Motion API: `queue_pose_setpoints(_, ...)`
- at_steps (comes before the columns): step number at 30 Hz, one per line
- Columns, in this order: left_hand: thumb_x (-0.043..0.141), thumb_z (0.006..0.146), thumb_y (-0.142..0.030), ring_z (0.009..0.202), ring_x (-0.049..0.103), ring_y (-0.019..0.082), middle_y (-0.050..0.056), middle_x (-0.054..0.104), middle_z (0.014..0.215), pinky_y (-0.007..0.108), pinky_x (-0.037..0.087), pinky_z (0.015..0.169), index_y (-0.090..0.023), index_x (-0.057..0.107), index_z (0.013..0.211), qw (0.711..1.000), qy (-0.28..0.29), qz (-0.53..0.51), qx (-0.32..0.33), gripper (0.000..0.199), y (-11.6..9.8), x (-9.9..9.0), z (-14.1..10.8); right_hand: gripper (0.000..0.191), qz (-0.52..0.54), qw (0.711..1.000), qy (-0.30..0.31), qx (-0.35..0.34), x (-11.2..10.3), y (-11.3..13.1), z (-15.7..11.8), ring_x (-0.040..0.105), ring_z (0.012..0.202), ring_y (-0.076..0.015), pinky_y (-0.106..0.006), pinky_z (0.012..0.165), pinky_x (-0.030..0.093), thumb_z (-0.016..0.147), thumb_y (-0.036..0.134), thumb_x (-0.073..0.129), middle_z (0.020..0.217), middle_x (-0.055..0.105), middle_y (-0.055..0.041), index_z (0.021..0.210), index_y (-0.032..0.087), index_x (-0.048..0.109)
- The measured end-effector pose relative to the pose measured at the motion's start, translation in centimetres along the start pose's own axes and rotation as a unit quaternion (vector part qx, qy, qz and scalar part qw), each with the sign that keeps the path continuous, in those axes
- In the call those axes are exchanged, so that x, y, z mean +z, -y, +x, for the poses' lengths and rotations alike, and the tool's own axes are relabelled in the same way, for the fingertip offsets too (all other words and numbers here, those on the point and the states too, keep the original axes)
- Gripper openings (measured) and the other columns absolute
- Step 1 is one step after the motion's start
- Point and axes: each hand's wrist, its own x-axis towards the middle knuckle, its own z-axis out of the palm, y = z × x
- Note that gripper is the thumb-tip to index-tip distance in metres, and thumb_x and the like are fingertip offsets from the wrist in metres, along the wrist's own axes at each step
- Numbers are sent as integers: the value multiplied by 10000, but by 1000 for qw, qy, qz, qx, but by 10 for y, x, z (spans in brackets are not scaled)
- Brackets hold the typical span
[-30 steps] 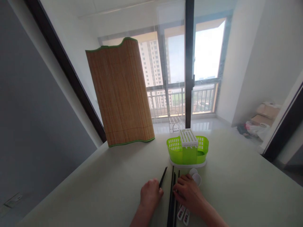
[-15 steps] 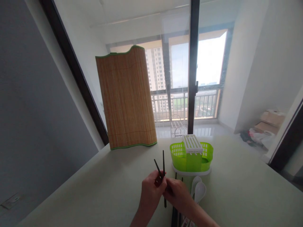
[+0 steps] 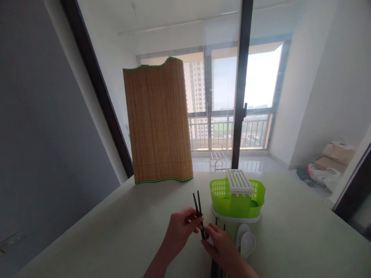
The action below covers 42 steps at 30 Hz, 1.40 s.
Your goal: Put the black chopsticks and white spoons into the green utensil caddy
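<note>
My left hand pinches two dark chopsticks between thumb and fingers. Their upper ends point up and away and stand slightly apart. Lower down, the fingers of my right hand close around the bottom ends of the same pair. More dark chopsticks lie on the table, partly covered by my right hand and forearm. To the right of that hand are two white spoons, one overlapping the other, their handles hidden. Just beyond the spoons stands a bright green basket with a white slotted top.
A bamboo mat with green edging stands upright at the back left of the white table. Behind the table is a glass door with a dark frame. Boxes and bags lie on the floor at the right.
The two chopsticks have come closer together, their lower ends now even. My right hand has shifted down to those ends, and my hands are farther apart. The view has tilted slightly.
</note>
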Motion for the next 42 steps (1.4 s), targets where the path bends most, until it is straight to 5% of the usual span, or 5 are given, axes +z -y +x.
queue_pose_setpoints(8,671,779,-367,736,659,138,10,740,821,231,502,664,-194,732,846,965,-147,116,184,196,-69,9,88,235,-28,969,-245,-23,-38,-26,-5,638,819,-182,-297,723,487,966,196,407,954,646,-53,1136,251,558)
queue_pose_setpoints(16,667,794,-337,709,633,147,22,713,745,246,442,650,-173,702,759,946,-56,293,126,171,-31,74,160,225,-107,972,-200,-66,-32,-31,-6,637,785,-191,-297,681,472,960,176,416,893,658,-61,1098,236,583)
queue_pose_setpoints(25,640,812,-200,719,668,117,54,729,971,241,521,690,-149,683,1078,960,17,240,141,274,-5,88,175,229,-114,967,-213,-74,-35,-26,-4,627,743,-182,-290,675,456,948,166,419,841,662,-53,1069,227,603)
queue_pose_setpoints(36,509,874,-262,760,600,131,40,656,1043,253,487,689,-216,629,1095,959,-130,185,170,256,9,64,84,161,10,956,-293,-4,-38,-32,-1,595,650,-140,-254,618,446,955,209,459,792,640,-2,1025,229,602)
queue_pose_setpoints(42,509,856,-306,733,594,144,16,656,905,273,439,713,-227,647,979,960,-33,278,23,202,60,63,-12,141,59,947,-314,38,-37,-32,-2,551,584,-125,-246,588,435,948,251,488,742,624,23,1034,229,598)
